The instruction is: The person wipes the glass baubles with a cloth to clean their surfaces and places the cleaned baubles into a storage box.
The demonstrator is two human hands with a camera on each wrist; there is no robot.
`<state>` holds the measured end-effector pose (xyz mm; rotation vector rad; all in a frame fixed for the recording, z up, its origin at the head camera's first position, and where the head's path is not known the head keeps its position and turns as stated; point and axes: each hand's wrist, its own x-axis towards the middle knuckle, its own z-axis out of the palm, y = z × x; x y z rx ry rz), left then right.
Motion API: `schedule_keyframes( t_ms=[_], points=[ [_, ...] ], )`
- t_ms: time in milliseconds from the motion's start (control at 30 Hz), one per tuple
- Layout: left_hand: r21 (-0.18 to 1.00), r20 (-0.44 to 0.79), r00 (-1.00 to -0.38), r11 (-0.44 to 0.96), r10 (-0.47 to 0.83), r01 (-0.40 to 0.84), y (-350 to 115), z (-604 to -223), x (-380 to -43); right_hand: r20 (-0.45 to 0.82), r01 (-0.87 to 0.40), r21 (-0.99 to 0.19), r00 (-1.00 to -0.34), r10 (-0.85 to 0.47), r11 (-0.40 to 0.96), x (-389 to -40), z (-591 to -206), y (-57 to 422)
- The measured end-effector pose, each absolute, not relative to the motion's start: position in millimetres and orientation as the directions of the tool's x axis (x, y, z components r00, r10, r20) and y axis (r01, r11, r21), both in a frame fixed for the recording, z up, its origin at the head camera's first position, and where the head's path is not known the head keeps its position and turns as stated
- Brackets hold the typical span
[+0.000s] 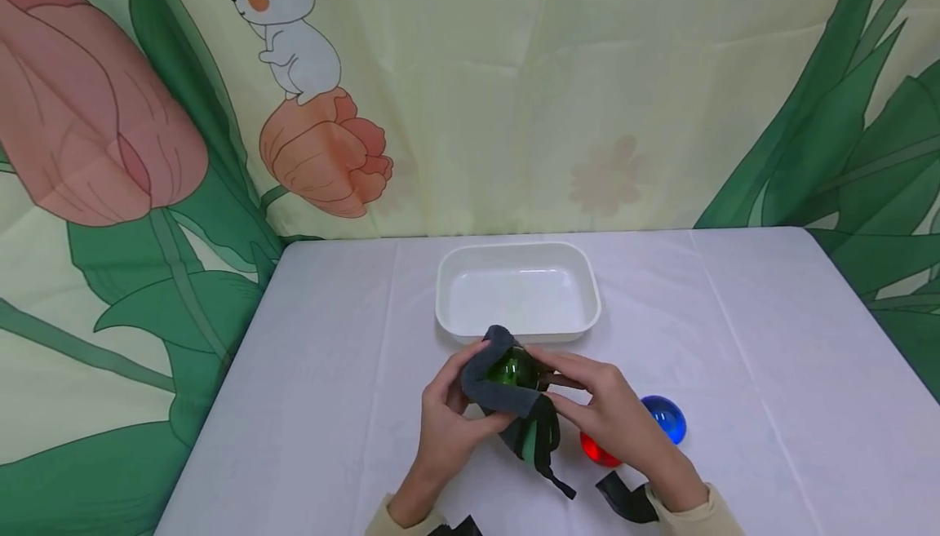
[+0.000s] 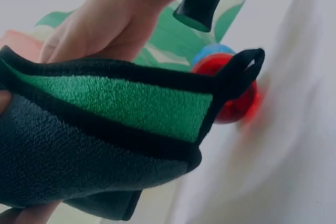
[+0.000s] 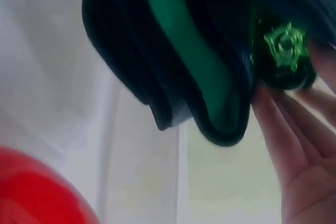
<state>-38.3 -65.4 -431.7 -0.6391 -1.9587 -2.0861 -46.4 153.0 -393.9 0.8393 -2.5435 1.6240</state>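
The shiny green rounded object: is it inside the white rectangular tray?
No, the shiny green rounded object is partly wrapped in folded dark grey cloth, outside the white rectangular tray.

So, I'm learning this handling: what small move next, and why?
Perhaps turn the glossy, rounded green object with the right hand: that hand grips it, while the left hand holds the grey-and-green fabric cloth partly around it.
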Motion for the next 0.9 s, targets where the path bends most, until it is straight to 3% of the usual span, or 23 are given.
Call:
schedule_keyframes(
  t_ms=[167,333,633,900],
  points=[
    [0.904,0.424,-0.893,-0.122,0.152,0.409,-67.2,-429.1,-38.9,0.41,-0.583,-0.759,-0.775,-0.481,0.292,-47.3,-389.7,157.5],
    [0.903,0.427,-0.89,-0.129,0.162,0.41,-68.0,-427.9,-39.1,0.419,-0.629,-0.718,-0.733,-0.537,0.298,-48.3,-388.0,156.9],
    [0.908,0.419,-0.888,-0.11,0.192,0.404,-71.0,-425.8,-36.9,0.435,-0.606,-0.755,-0.749,-0.499,0.252,-50.2,-387.1,152.8],
    [0.908,0.417,-0.887,-0.055,0.197,0.414,-74.9,-424.3,-31.1,0.272,-0.399,-0.881,-0.867,-0.417,0.253,-47.7,-391.4,149.4]
  ],
)
